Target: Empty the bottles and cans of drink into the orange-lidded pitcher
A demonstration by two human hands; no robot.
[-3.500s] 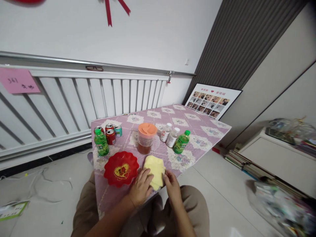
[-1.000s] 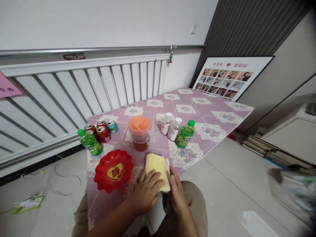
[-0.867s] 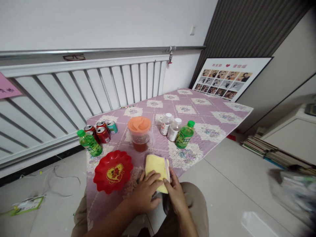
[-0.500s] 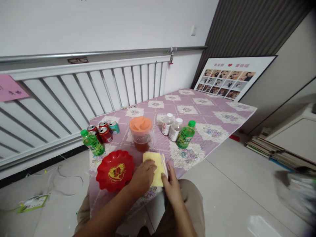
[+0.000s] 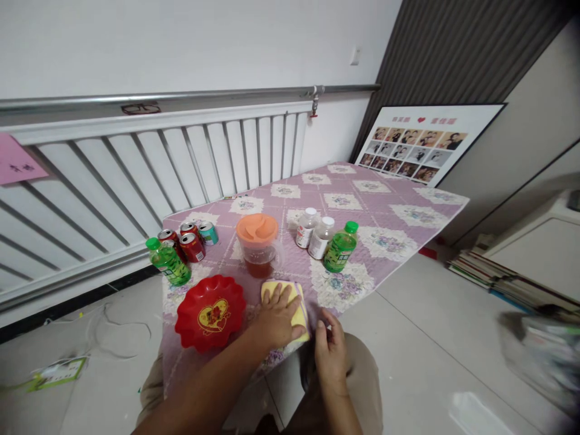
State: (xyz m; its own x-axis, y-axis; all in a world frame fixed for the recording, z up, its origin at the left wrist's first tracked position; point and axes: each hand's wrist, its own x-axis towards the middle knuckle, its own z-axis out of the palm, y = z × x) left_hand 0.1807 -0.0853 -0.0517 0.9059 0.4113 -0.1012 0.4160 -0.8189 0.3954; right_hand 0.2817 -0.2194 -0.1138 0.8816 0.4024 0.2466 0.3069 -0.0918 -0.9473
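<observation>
A folded yellow cloth (image 5: 296,315) lies on the patterned tablecloth near the table's front edge. My left hand (image 5: 277,317) rests flat on top of it, fingers spread. Just right of the cloth, at the table edge above my knee, my right hand (image 5: 330,341) is apart from it, fingers loosely curled and holding nothing. Behind the cloth stands a clear pitcher (image 5: 258,260) with an orange lid and reddish-brown liquid inside. To the left of my left hand sits a red scalloped plate (image 5: 185,329) with a gold heart design.
Two white-capped bottles (image 5: 312,232) and a green drink bottle (image 5: 341,248) stand right of the pitcher. Several drink cans (image 5: 193,246) and another green bottle (image 5: 168,263) stand at the left. A radiator (image 5: 181,163) runs behind the table; a photo board (image 5: 421,121) leans at the far right.
My left hand has flattened and spread over the cloth. My right hand has let go of the cloth's right edge and moved right, away from it.
</observation>
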